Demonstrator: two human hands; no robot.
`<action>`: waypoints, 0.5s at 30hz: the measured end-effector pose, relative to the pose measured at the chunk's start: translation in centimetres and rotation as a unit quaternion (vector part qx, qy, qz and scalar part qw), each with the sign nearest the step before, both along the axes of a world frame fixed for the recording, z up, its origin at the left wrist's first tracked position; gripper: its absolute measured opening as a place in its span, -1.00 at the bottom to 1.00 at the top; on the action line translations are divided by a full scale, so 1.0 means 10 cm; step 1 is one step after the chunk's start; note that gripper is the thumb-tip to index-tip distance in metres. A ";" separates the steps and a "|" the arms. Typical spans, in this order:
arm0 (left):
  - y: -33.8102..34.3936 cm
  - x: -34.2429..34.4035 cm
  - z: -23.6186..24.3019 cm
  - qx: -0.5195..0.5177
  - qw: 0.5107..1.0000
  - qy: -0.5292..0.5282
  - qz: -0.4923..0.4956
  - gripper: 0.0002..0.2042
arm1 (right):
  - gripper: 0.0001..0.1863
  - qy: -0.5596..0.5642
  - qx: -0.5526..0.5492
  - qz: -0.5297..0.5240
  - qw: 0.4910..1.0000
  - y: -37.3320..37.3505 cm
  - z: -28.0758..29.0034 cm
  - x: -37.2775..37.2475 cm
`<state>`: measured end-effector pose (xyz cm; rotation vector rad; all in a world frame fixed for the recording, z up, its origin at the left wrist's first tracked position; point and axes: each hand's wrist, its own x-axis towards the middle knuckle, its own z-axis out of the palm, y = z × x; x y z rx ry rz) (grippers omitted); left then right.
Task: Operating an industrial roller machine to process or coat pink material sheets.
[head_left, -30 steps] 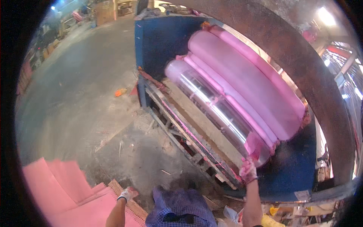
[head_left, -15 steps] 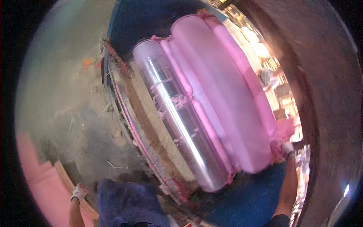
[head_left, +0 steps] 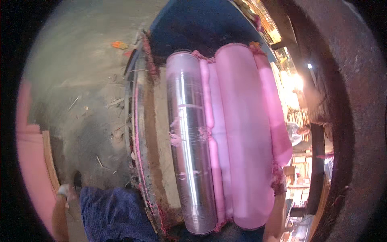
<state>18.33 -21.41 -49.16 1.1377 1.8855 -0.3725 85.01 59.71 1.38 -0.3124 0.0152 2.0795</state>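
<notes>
A shiny metal roller [head_left: 192, 153] stands upright in the picture, with pink residue stuck on it. Beside it is a thick pink roller [head_left: 249, 133], and a further band of pink sheet [head_left: 274, 105] runs along its right side. My right hand [head_left: 279, 188] is at the right side of the pink roller, against a ragged pink clump [head_left: 277, 174]; its fingers are blurred and partly hidden. At the lower left, my left hand [head_left: 66, 191], pale-gloved, hangs beside a stack of pink sheets [head_left: 32, 161]. Its finger pose is too smeared to read.
Blue machine panels [head_left: 189, 28] flank the rollers' far end. A residue-caked frame edge [head_left: 139, 121] runs along the left. Scraps and an orange piece [head_left: 119, 45] lie on the grey floor [head_left: 88, 92]. A dark beam [head_left: 318, 161] rises at right; a person [head_left: 297, 133] is beyond.
The view has turned, so the rollers now look more upright and sit further right. My right hand has come in closer to the pink roller. My left hand remains low by the pink stack.
</notes>
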 end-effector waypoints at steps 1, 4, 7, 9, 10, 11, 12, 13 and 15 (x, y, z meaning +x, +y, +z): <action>0.68 -0.18 0.42 -0.001 0.982 0.054 0.180 -0.56 | -0.33 -0.063 0.066 0.039 0.995 0.00 0.08 -0.18; 1.61 -0.61 0.96 0.065 0.975 0.010 0.212 -0.34 | -0.40 -0.214 0.245 0.156 0.933 -0.06 0.07 -0.83; 1.65 -0.92 1.37 0.163 0.960 0.004 0.229 -0.29 | -0.51 -0.404 0.301 0.065 0.861 -1.42 -0.26 -2.41; 2.21 -0.84 1.33 0.293 0.941 -0.070 0.156 -0.34 | -0.60 -0.563 0.337 -0.112 0.746 -1.94 0.09 -2.12; 2.40 -0.80 1.39 0.314 0.934 -0.120 0.121 -0.36 | -0.61 -0.353 0.210 0.129 0.903 -1.98 -0.07 -1.76; 2.37 -0.83 1.35 0.313 0.936 -0.108 0.116 -0.36 | -0.61 -0.080 0.059 0.362 0.927 -2.09 -0.26 -1.60; 2.32 -0.83 1.24 0.271 0.937 -0.139 0.169 -0.37 | -0.61 -0.068 0.063 0.360 0.928 -2.31 -0.37 -1.62; 2.21 -0.83 1.19 0.226 0.933 -0.174 0.220 -0.38 | -0.59 -0.456 0.197 0.303 0.813 -2.56 -0.48 -1.62; 2.08 -0.68 1.29 0.171 0.967 -0.133 0.134 -0.35 | -0.55 -0.771 0.273 0.179 0.547 -2.94 -0.48 -1.65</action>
